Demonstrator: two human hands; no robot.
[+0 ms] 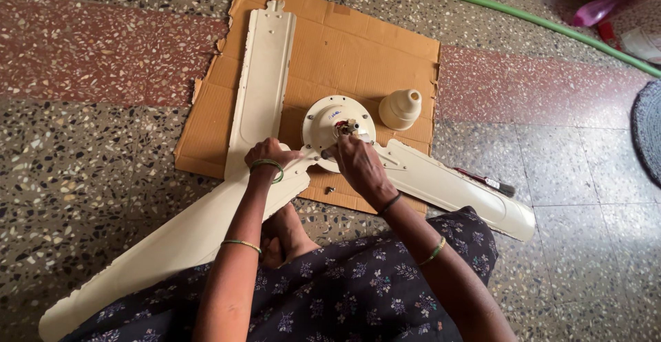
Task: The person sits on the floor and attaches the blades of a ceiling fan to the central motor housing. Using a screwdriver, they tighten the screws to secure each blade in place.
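On terrazzo floor (103, 142): cardboard sheet (358, 60) (torn edges) under ceiling fan (330, 125).

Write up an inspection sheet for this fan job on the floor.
Surface: speckled terrazzo floor with flattened cardboard on it.
Job's things: cream ceiling fan motor hub with three blades; one blade on the cardboard.
Clutter: cream canopy cup; small screw; dark-tipped hand tool.
Fingers: left hand rests on a blade root; right hand at the hub centre.
Cables: short wires at the hub.
Surroundings: green hose; dark mat.
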